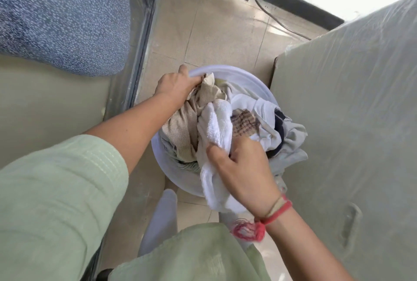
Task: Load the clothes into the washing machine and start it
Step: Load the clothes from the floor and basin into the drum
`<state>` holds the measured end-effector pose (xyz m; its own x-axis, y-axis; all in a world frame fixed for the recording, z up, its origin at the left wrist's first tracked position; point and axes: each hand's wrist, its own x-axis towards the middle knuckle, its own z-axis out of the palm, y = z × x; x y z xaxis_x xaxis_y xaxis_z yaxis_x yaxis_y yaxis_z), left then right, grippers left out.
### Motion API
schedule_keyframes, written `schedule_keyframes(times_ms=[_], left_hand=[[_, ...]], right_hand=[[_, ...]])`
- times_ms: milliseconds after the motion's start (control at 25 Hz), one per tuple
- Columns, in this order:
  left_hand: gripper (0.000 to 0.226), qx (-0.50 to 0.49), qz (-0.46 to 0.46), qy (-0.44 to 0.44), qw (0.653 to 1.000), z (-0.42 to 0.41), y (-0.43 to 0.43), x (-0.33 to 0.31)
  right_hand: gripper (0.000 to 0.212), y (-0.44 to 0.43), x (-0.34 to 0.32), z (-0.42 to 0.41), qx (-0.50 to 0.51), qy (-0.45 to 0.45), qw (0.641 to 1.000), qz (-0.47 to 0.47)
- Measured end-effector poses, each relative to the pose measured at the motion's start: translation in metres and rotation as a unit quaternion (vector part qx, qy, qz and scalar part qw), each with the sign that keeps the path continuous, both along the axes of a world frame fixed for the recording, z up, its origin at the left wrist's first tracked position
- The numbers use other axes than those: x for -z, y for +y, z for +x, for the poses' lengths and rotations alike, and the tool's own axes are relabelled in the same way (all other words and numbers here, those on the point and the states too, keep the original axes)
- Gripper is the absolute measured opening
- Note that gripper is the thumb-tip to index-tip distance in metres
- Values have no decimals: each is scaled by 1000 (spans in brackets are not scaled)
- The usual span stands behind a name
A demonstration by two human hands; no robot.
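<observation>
- Clothes [266, 111] lie heaped in a white basin [164, 163] on the floor [225, 21].
- Our left hand [178, 86] clamps its fingers on a beige garment [182, 129] at the far rim.
- Our right hand [243, 168] clamps its fingers on a white towel [217, 127].

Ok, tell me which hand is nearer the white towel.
Right. The right hand grips the white towel itself; the left hand grips the beige cloth beyond it, at the far rim of the basin.

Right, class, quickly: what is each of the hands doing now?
Left hand: grips the beige cloth.
Right hand: grips the white towel.
</observation>
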<state>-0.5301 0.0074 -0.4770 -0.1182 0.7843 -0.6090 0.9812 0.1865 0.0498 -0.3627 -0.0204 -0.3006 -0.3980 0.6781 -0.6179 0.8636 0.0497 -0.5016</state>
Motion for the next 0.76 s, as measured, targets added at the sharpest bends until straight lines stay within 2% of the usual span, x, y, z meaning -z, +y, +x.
schedule_keyframes(times_ms=[80, 160, 280, 360, 400, 440, 520, 600, 680, 760], left_hand=[[70, -11, -2, -7, 1000, 2, 2, -2], [71, -22, -4, -11, 1000, 2, -5, -2], [69, -30, -8, -22, 999, 4, -22, -3], [70, -30, -4, -21, 999, 4, -26, -5], [70, -32, 1, -23, 999, 4, -26, -5], [70, -29, 3, -24, 999, 5, -25, -5], [68, -28, 3, -24, 999, 4, -25, -4], [67, -33, 4, -32, 999, 3, -27, -1], [71, -31, 22, -39, 998, 3, -31, 5], [76, -54, 45, -91, 993, -1, -33, 10]], right_hand=[[48, -7, -14, 6, -114, -9, 988, 107], [40, -16, -9, 17, -207, -36, 959, 192], [40, -44, 23, 27, -311, -111, 933, 143], [29, -62, 56, 35, -381, -167, 900, 133], [21, -65, 66, 40, -385, -206, 886, 153], [30, -67, 69, 43, -365, -232, 884, 179], [74, -64, 65, 38, -323, -183, 899, 231], [93, -54, 61, 21, -260, -124, 929, 233], [92, -40, 85, -2, -202, -146, 950, 187], [78, -29, 116, -27, -173, -234, 947, 137]])
